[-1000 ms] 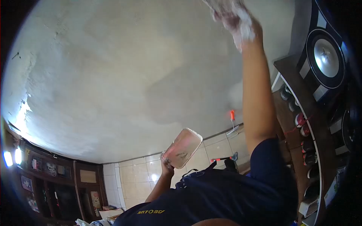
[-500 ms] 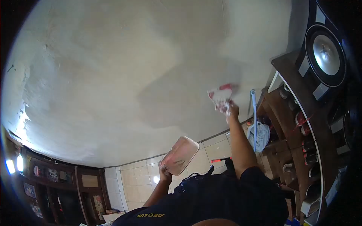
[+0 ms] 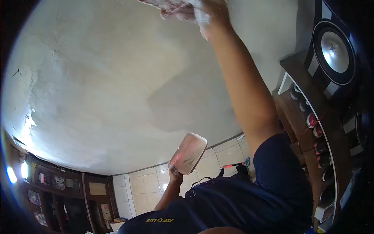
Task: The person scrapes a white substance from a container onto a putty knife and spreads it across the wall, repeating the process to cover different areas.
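Held at the lower end by my left hand [image 3: 175,173] is a pinkish rectangular tray [image 3: 190,154], smeared with white paste and tilted in front of the wall's foot. High up, at the top edge of the view, my right hand [image 3: 215,15] is closed on a flat red-and-white scraper [image 3: 179,8] coated in white paste. Paste also covers the fingers and wrist of that hand. Behind both hands rises a pale grey plastered wall [image 3: 105,101], the scraper overlapping it in this view. Part of the scraper lies beyond the frame.
On the right stands a wooden rack [image 3: 290,113] with several shoes [image 3: 320,148] and a large speaker [image 3: 332,52] above. A red-handled tool [image 3: 232,166] lies on the tiled floor [image 3: 212,163]. Dark wooden cabinets [image 3: 80,191] fill the lower left.
My right hand has swept upward along the wall with the scraper, from low near the rack to the top of the view. My left hand still holds the tray in nearly the same place.
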`<state>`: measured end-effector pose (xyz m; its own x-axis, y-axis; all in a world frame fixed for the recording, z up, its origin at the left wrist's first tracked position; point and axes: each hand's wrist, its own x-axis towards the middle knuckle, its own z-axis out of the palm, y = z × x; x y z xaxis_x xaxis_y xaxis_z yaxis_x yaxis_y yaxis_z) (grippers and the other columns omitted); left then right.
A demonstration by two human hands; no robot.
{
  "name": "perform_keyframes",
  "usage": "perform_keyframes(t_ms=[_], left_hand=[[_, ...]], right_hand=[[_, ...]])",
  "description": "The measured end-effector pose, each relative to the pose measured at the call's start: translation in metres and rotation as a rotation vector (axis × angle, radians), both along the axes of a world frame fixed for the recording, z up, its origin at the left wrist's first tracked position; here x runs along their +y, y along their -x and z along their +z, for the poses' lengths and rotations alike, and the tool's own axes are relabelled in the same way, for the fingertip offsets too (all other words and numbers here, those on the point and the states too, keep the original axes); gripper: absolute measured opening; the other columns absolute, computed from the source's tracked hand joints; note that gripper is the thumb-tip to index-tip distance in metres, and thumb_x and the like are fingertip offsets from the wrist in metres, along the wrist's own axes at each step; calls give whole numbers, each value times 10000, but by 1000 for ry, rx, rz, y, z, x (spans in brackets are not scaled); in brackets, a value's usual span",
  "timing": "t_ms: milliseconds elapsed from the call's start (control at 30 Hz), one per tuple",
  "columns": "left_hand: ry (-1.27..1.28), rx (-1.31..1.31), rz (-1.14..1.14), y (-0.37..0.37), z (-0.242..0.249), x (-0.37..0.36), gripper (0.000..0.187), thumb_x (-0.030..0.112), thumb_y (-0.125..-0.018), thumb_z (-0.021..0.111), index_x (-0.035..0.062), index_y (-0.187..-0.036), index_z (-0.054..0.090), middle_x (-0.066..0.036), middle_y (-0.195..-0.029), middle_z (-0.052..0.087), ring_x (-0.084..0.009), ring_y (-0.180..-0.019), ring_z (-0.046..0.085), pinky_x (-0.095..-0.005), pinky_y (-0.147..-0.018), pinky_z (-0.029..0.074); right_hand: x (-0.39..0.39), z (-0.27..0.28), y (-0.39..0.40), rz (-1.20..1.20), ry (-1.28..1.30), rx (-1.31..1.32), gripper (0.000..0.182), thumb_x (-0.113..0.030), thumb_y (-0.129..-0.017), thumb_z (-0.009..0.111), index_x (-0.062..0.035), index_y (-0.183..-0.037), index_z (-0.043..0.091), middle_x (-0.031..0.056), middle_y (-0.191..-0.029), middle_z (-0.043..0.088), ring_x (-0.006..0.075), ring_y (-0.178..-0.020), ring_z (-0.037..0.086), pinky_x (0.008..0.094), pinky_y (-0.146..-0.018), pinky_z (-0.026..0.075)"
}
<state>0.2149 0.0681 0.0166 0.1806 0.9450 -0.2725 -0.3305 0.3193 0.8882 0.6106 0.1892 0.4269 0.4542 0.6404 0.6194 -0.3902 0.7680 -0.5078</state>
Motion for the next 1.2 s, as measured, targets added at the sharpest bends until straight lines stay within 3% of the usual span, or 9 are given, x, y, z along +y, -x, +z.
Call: perform_keyframes(t_ms=[167,400,533,667,800,867,967,1067,1200], left_hand=[[89,-93,38,2,-2,-2,573,359,-792,443,73,-1282,362,-111,-1293,418,-283,-1194,402,-412,-990,336],[-30,32,-32,16,-10,-7,773,541,-725,558,45,-1280,351,-138,-1277,417,-286,-1198,393,-425,-978,352],[-31,-21,-95,3,1,0,669,479,-761,495,113,-1297,330,-102,-1300,396,-280,-1212,386,-445,-983,350],[-73,91,-13,-2,-5,-11,684,491,-757,501,101,-1293,332,-104,-1293,402,-284,-1204,393,-437,-971,362],[-26,-45,28,-10,-5,-8,631,441,-769,458,88,-1281,354,-104,-1289,414,-276,-1201,398,-432,-978,345],[64,-70,64,-21,3,-8,625,426,-763,452,81,-1277,367,-102,-1299,412,-271,-1203,397,-421,-987,334],[77,-100,129,-31,8,-10,624,412,-757,451,75,-1276,375,-101,-1308,409,-270,-1209,391,-408,-995,328],[61,-64,114,-44,12,-13,618,399,-769,437,77,-1290,352,-98,-1304,414,-270,-1214,385,-418,-995,327],[-71,-24,-41,-50,24,-10,595,450,-778,468,129,-1265,344,-80,-1251,430,-256,-1182,411,-425,-956,369]], right_hand=[[32,-90,9,-414,399,-104,244,-136,-782,614,58,-926,590,59,-843,597,108,-731,522,253,-647,427],[-44,-547,-5,37,854,507,326,-232,-776,641,-43,-1019,533,62,-830,608,163,-683,608,321,-582,500],[-87,-552,0,68,903,467,373,-156,-757,611,-85,-1110,513,91,-837,619,237,-734,628,390,-577,527],[-57,-261,-48,-19,708,373,271,-220,-806,584,-49,-1014,546,83,-849,615,143,-585,543,275,-523,442],[-16,-63,-102,-282,39,-28,361,-262,-788,594,3,-1028,540,119,-926,607,239,-852,590,348,-745,493],[-23,3,-102,-214,-38,-9,181,-116,-788,597,25,-902,588,81,-800,622,154,-638,599,293,-512,488],[60,-33,-184,-313,302,-179,354,-267,-736,660,19,-935,598,90,-829,626,214,-690,615,338,-673,507],[12,-101,-131,-349,543,-8,265,-179,-772,645,13,-947,591,84,-783,604,156,-627,594,264,-461,490],[12,-333,-107,-361,752,116,242,-188,-799,629,11,-925,575,68,-800,607,139,-621,582,261,-464,466]])
